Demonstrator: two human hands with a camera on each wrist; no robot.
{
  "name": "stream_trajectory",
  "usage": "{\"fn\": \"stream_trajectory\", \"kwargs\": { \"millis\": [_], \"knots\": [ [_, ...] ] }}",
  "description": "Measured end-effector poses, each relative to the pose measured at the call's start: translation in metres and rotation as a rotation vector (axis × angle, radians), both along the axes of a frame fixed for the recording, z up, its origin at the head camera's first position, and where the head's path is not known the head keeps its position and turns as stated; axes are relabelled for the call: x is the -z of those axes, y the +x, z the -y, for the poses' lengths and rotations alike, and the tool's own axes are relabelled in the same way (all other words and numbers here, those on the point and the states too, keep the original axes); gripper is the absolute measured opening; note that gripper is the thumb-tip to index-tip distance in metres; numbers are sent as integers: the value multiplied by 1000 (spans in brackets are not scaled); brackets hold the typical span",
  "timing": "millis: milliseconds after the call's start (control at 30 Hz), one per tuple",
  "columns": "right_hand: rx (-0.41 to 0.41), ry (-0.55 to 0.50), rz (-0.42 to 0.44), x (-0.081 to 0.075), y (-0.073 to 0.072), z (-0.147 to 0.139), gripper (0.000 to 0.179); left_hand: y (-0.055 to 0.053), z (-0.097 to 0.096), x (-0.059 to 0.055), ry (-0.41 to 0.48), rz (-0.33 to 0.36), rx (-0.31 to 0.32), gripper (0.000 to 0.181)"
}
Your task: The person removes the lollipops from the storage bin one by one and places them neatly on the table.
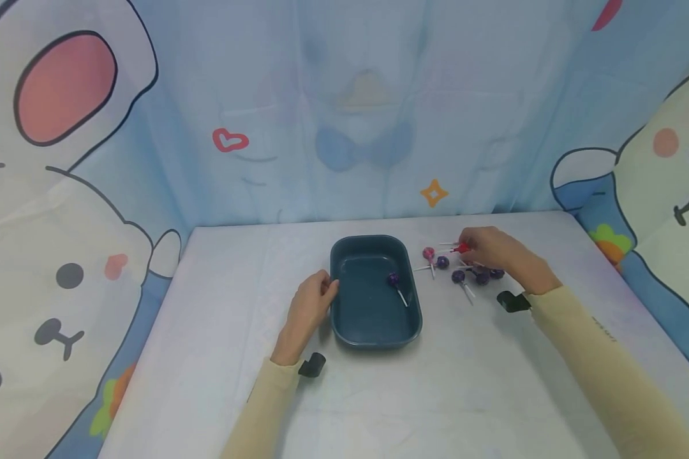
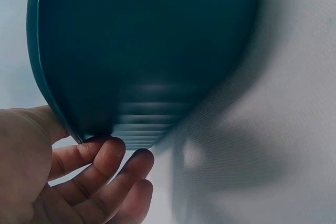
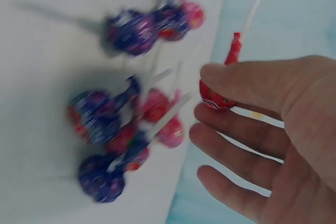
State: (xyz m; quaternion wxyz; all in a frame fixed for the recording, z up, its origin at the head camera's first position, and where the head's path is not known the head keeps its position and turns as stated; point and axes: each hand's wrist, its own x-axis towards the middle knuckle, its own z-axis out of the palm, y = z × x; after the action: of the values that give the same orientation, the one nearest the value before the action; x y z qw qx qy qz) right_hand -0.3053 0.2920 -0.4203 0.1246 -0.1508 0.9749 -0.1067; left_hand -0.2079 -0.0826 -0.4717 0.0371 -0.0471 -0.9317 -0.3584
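Note:
My left hand (image 1: 309,306) pinches the left rim of a dark teal rectangular dish (image 1: 360,315), thumb on one side and fingers on the other in the left wrist view. One purple-wrapped lollipop (image 1: 393,279) lies inside the dish, its white stick slanting down to the right. Over to the right, my right hand (image 1: 498,250) pinches a red-wrapped lollipop (image 3: 214,99) by its candy head between thumb and forefinger, its stick pointing up in the right wrist view. Under and beside that hand lie several purple lollipops (image 1: 458,276) and pink ones (image 1: 429,253), partly hidden by it.
A white cloth covers the table (image 1: 207,357). Behind it hangs a light blue curtain (image 1: 252,185) printed with cartoon figures, meeting the table's back edge. Small black cameras (image 1: 312,365) sit at both wrists, over beige sleeves (image 1: 597,357).

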Motion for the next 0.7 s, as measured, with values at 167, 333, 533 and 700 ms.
{"fn": "stream_trajectory", "kwargs": {
  "millis": [167, 333, 533, 700],
  "knots": [
    [80, 22, 0, 8, -5, -11, 36, 0, 0, 1, 7, -6, 3, 24],
    [168, 30, 24, 14, -9, -20, 40, 1, 0, 0, 14, -7, 8, 24],
    [205, 40, 15, 19, -10, -27, 39, 0, 1, 1, 11, -12, 7, 24],
    [228, 56, 42, 24, -13, -33, 36, 0, 1, 2, 9, -1, 4, 24]
  ]
}}
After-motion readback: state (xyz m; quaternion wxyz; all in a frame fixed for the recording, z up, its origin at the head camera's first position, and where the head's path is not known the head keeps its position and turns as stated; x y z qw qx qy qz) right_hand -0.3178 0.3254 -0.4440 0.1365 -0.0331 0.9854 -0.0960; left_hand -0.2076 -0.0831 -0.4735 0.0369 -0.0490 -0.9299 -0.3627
